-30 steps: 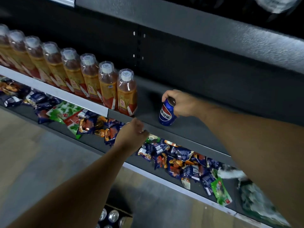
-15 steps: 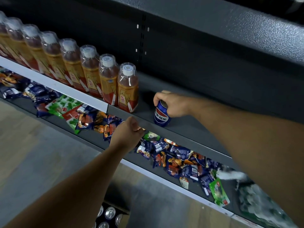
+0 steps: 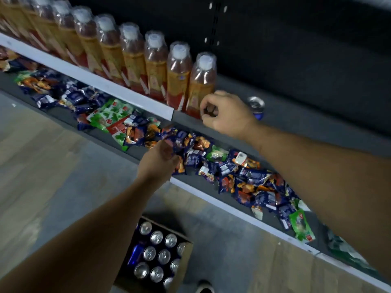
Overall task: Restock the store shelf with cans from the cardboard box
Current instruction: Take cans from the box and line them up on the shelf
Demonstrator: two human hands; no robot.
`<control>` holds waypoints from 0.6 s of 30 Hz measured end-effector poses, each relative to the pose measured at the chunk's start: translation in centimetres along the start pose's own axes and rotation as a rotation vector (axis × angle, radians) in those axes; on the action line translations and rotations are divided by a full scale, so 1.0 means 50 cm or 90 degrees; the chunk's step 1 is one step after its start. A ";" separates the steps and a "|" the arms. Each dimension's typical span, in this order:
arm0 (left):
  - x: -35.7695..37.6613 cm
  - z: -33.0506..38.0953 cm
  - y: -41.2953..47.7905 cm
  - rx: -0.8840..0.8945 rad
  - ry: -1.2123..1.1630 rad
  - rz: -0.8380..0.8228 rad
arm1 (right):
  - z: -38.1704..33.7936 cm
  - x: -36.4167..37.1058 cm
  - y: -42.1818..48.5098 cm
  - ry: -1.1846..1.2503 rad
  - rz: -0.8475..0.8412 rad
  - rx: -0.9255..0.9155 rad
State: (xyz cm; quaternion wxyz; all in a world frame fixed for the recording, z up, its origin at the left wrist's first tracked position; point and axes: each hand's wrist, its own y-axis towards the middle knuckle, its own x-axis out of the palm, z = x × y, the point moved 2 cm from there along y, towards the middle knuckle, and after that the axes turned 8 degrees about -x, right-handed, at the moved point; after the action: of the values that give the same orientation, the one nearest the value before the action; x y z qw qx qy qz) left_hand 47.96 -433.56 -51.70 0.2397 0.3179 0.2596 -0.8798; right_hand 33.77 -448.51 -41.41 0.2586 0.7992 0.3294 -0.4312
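A blue can (image 3: pixel 256 107) stands upright on the dark upper shelf (image 3: pixel 306 123), just right of the last orange bottle (image 3: pixel 201 85). My right hand (image 3: pixel 226 114) hovers in front of it, apart from it, fingers loosely curled with nothing in them. My left hand (image 3: pixel 157 163) hangs lower, over the snack shelf's front edge, fingers curled and nothing visibly held. On the floor below, an open cardboard box (image 3: pixel 182 269) holds several upright silver-topped cans (image 3: pixel 156 256) and one blue can lying on its side.
A row of several orange drink bottles (image 3: pixel 110 49) fills the upper shelf to the left. The lower shelf (image 3: pixel 232 208) carries heaps of blue, orange and green snack packets (image 3: pixel 243 174). A shoe tip (image 3: pixel 204 287) shows beside the box. The floor is grey.
My right hand has let go of the blue can, which now stands on the shelf, and pulled back toward me. The view has tilted down, showing more of the box.
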 end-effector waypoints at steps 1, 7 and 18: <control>-0.005 -0.045 -0.002 -0.012 0.007 0.000 | -0.010 0.056 -0.011 0.014 -0.018 0.008; 0.011 -0.379 -0.028 -0.120 0.026 -0.021 | -0.054 0.459 -0.115 0.065 -0.133 0.055; 0.200 -0.810 -0.081 -0.192 0.083 -0.117 | -0.066 0.996 -0.370 0.149 -0.356 0.171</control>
State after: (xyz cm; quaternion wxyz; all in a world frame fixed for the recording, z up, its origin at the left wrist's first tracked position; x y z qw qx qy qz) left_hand 56.38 -408.43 -84.17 0.1862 0.3095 0.4310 -0.8269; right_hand 42.10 -419.09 -84.99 -0.0167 0.7491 0.5035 -0.4302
